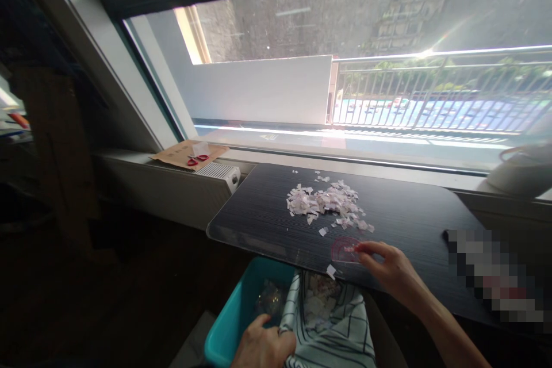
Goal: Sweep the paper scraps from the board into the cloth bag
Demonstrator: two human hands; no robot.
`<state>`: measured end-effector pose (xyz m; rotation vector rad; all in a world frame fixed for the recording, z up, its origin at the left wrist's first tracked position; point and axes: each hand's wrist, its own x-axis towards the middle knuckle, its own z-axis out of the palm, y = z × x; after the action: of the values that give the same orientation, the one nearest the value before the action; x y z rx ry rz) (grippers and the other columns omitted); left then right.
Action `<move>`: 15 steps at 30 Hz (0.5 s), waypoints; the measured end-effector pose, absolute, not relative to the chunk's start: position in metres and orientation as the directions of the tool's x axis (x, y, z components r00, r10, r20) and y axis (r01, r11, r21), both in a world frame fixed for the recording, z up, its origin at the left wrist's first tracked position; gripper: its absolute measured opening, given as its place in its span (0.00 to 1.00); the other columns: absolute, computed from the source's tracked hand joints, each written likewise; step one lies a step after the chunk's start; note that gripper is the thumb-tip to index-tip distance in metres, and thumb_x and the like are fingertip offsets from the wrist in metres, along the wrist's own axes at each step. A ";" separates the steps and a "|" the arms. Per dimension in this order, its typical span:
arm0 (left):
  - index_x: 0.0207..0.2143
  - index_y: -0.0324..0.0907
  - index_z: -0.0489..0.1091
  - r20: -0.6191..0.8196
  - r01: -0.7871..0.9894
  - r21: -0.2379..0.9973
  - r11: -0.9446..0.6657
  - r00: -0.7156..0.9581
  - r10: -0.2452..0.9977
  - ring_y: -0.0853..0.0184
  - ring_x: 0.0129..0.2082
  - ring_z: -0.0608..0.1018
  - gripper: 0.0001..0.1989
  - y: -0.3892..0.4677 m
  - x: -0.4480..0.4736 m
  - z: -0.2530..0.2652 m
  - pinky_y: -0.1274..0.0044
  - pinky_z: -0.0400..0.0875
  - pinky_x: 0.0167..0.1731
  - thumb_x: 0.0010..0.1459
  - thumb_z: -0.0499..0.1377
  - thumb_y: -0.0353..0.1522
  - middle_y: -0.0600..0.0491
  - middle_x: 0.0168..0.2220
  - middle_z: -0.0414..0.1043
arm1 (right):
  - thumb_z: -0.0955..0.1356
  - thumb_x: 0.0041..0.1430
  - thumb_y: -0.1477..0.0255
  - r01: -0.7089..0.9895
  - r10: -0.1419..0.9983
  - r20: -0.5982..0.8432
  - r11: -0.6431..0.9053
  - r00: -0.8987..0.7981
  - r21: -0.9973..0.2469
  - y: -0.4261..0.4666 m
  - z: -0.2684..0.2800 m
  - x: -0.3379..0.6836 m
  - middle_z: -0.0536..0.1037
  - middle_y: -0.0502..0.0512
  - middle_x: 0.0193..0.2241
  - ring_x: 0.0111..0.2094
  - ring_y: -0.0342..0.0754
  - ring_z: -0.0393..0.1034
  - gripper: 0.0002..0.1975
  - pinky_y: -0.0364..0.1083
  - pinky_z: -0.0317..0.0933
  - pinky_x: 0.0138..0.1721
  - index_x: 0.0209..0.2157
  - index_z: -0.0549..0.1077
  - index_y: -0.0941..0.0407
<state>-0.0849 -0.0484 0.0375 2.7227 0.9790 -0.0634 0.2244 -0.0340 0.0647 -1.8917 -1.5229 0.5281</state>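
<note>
At the near edge of the dark table, my right hand [383,267] pinches a clear protractor [340,250] with pink arcs, held close to the tabletop. Small white paper scraps [323,201] lie in a loose heap just beyond it, with a few stray pieces nearer the edge. Below the table edge, my left hand [265,345] is closed on the rim of a striped cloth [336,336], spread open like a pouch. More scraps [319,305] rest inside the cloth. Beside it stands a teal bin [224,322] with crumpled clear plastic in it.
The dark table [250,213] stands against a window. On the sill at left, red-handled scissors [198,159] lie on a brown envelope [172,155]. A blurred-out object [487,276] lies on the table's right side. A pale rounded object [521,172] sits on the right sill.
</note>
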 end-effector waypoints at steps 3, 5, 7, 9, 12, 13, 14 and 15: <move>0.30 0.44 0.71 -0.114 0.637 0.219 -0.739 0.769 0.629 0.64 0.28 0.78 0.03 -0.050 -0.084 0.038 0.70 0.65 0.49 0.54 0.56 0.31 0.54 0.25 0.75 | 0.65 0.52 0.65 0.692 0.973 0.045 -0.127 0.225 -0.710 -0.040 0.062 0.224 0.83 0.55 0.34 0.38 0.55 0.76 0.14 0.49 0.66 0.42 0.32 0.82 0.53; 0.30 0.44 0.71 -0.107 0.638 0.231 -0.735 0.767 0.632 0.64 0.28 0.78 0.04 -0.050 -0.084 0.036 0.70 0.65 0.49 0.55 0.56 0.32 0.53 0.25 0.75 | 0.65 0.52 0.66 0.685 0.979 0.039 -0.111 0.199 -0.720 -0.044 0.064 0.221 0.83 0.54 0.33 0.38 0.54 0.76 0.13 0.49 0.66 0.43 0.31 0.82 0.53; 0.30 0.44 0.70 -0.101 0.640 0.231 -0.733 0.765 0.636 0.64 0.27 0.78 0.05 -0.050 -0.085 0.031 0.69 0.65 0.49 0.56 0.56 0.33 0.53 0.25 0.74 | 0.65 0.52 0.67 0.678 0.980 0.040 -0.105 0.195 -0.727 -0.046 0.067 0.218 0.83 0.54 0.33 0.38 0.54 0.76 0.13 0.48 0.66 0.43 0.31 0.82 0.53; 0.29 0.44 0.70 -0.096 0.642 0.222 -0.734 0.764 0.639 0.64 0.27 0.78 0.05 -0.050 -0.085 0.025 0.68 0.65 0.49 0.55 0.56 0.34 0.54 0.24 0.74 | 0.65 0.52 0.66 0.675 0.975 0.046 -0.115 0.215 -0.729 -0.047 0.068 0.217 0.83 0.54 0.33 0.38 0.55 0.76 0.13 0.49 0.66 0.43 0.31 0.82 0.53; 0.29 0.44 0.70 -0.091 0.640 0.209 -0.739 0.765 0.637 0.64 0.26 0.77 0.05 -0.050 -0.087 0.019 0.69 0.65 0.49 0.55 0.57 0.33 0.55 0.24 0.73 | 0.65 0.52 0.65 0.674 0.976 0.046 -0.114 0.214 -0.730 -0.045 0.067 0.219 0.83 0.55 0.33 0.38 0.55 0.76 0.13 0.49 0.66 0.43 0.31 0.82 0.53; 0.29 0.44 0.70 -0.090 0.636 0.205 -0.744 0.769 0.633 0.65 0.26 0.77 0.04 -0.050 -0.087 0.017 0.69 0.65 0.49 0.55 0.57 0.33 0.55 0.24 0.74 | 0.66 0.52 0.65 0.673 0.977 0.047 -0.108 0.207 -0.732 -0.043 0.065 0.221 0.83 0.55 0.33 0.38 0.55 0.77 0.13 0.49 0.66 0.43 0.31 0.82 0.53; 0.29 0.44 0.71 -0.089 0.630 0.201 -0.750 0.774 0.627 0.64 0.26 0.77 0.04 -0.049 -0.087 0.016 0.69 0.65 0.49 0.55 0.57 0.32 0.55 0.24 0.74 | 0.66 0.52 0.65 0.671 0.977 0.056 -0.100 0.207 -0.735 -0.040 0.064 0.222 0.83 0.55 0.34 0.38 0.55 0.77 0.13 0.49 0.67 0.43 0.32 0.82 0.53; 0.29 0.44 0.71 -0.090 0.626 0.194 -0.756 0.778 0.621 0.64 0.25 0.77 0.05 -0.049 -0.086 0.014 0.69 0.65 0.48 0.55 0.57 0.33 0.55 0.23 0.74 | 0.66 0.52 0.64 0.669 0.972 0.077 -0.094 0.221 -0.737 -0.037 0.062 0.223 0.83 0.55 0.34 0.39 0.55 0.77 0.14 0.49 0.67 0.43 0.33 0.82 0.53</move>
<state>-0.0860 -0.0494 0.0142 2.7582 0.9795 -0.0291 0.2232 -0.0369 0.0619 -1.8362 -1.5178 0.5852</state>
